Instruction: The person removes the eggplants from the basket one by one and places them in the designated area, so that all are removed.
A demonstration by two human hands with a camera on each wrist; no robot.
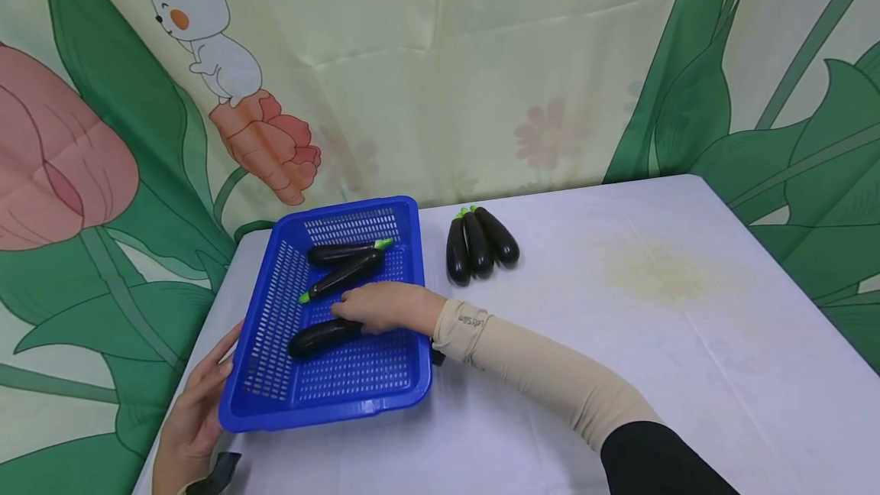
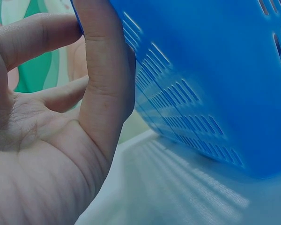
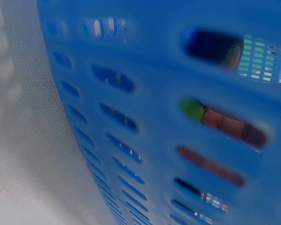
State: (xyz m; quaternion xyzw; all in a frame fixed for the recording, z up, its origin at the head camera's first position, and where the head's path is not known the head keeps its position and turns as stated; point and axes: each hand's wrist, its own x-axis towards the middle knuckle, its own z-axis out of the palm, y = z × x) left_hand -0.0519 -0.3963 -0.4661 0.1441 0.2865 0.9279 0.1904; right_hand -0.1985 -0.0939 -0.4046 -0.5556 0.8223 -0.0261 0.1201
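Inside the blue plastic basket (image 1: 330,412), my right hand (image 1: 385,305) grips a dark eggplant (image 1: 321,338) near its right end. Through the basket's slots in the right wrist view, a green stem (image 3: 193,108) shows beside fingers (image 3: 225,124). Further back in the basket lie two more eggplants, one (image 1: 338,253) nearly level and the other (image 1: 347,273) slanting, close together. My left hand (image 1: 195,415) is at the basket's left side, its fingers fairly straight. In the left wrist view a finger (image 2: 105,70) rests against the slotted wall.
Three eggplants (image 1: 479,247) lie side by side on the white tablecloth (image 1: 584,312), right of the basket, stems pointing back. Behind the table hangs a printed cloth (image 1: 440,75) with a rabbit, flowers and big leaves. The table's right edge slants toward the front.
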